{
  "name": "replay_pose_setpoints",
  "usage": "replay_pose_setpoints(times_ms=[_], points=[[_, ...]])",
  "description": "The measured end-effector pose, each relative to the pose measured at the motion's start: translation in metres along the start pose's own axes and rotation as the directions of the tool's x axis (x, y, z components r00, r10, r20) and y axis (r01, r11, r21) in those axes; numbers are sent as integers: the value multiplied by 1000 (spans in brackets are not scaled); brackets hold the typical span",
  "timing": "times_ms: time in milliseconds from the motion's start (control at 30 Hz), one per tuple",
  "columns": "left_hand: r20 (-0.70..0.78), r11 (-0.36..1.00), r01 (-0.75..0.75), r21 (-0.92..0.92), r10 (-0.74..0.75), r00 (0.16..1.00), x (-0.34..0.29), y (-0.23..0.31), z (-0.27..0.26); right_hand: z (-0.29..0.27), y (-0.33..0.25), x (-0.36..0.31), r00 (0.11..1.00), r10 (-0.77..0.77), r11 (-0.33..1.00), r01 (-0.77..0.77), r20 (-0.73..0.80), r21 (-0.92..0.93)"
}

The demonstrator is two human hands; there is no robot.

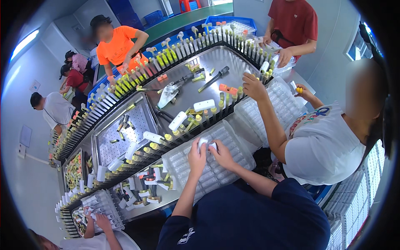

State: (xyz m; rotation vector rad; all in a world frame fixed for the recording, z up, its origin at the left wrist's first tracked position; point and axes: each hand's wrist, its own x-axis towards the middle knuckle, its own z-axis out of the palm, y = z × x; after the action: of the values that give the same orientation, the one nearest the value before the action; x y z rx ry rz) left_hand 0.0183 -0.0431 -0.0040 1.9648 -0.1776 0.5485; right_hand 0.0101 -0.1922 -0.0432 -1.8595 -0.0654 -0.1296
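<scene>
My left hand (196,158) is closed on a small white plastic piece (203,142), held up between thumb and fingers. Close beside it, my right hand (223,155) grips another white plastic piece (213,146); the fingers cover most of both, so I cannot tell whether they touch. Both hands hover over a clear plastic tray (183,166) with rows of moulded compartments. Just beyond the tray runs a black rack (166,145) of upright pegs with yellow-green tips, some carrying white oblong casings (153,137).
Left of the tray lies a pile of white, black and orange parts (143,187). Beyond the rack, a metal table (200,58) holds loose parts and a perforated tray (121,143). A co-worker (325,146) reaches over another clear tray (273,108) at right; others work around the table.
</scene>
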Motion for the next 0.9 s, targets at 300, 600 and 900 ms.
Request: replay_pose_setpoints(times_ms=[300, 600, 900], points=[[303, 738, -622, 261, 550, 779, 160, 117, -12, 0, 10, 1, 999, -45, 999, 45, -17, 6], [648, 777, -573, 259, 301, 700, 198, 79, -28, -5, -3, 0, 1000, -1, 1000, 1, 17, 5], [94, 632, -213, 745, 217, 972, 135, 53, -33, -3, 0, 2, 1000, 3, 997, -3, -6, 80]])
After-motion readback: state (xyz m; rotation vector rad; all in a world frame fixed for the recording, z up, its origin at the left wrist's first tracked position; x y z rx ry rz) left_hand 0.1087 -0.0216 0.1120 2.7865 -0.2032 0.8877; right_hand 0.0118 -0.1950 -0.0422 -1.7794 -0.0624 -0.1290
